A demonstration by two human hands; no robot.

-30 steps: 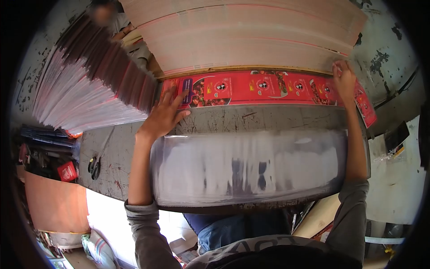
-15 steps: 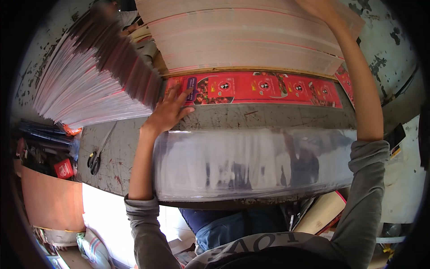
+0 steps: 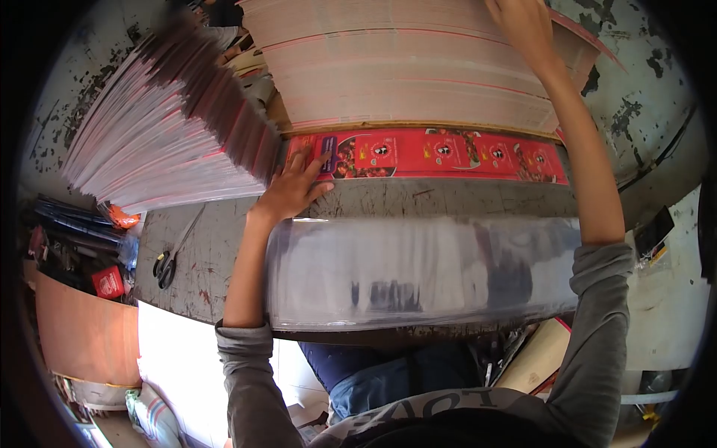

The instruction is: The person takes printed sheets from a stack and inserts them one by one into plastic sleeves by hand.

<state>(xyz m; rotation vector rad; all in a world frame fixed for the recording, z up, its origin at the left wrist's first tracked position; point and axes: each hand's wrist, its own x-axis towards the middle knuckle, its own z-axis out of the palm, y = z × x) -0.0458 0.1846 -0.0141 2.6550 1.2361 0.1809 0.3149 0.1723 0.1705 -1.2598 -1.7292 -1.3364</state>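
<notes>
My left hand (image 3: 291, 188) lies with its fingers spread on the left end of a long red printed strip (image 3: 407, 153). The strip runs along the foot of a tall stack of sheets (image 3: 403, 67). My right hand (image 3: 523, 26) is up at the top of that stack, by its right part; its fingertips are cut off by the frame's top edge. Nearer to me, between my forearms, a pile of clear plastic sheets (image 3: 426, 272) lies on the scratched table (image 3: 196, 254).
A leaning fan of many sheets (image 3: 149, 142) stands at the left. Black-handled scissors (image 3: 164, 269) lie on the table's left part. Beyond the left edge are a red box (image 3: 107, 282) and dark rolls (image 3: 75, 224). A peeling wall (image 3: 635, 82) rises at the right.
My right hand has gone from the strip's right end up to the top of the tall stack. The loose red piece at that end has left its place. My left hand stays on the strip.
</notes>
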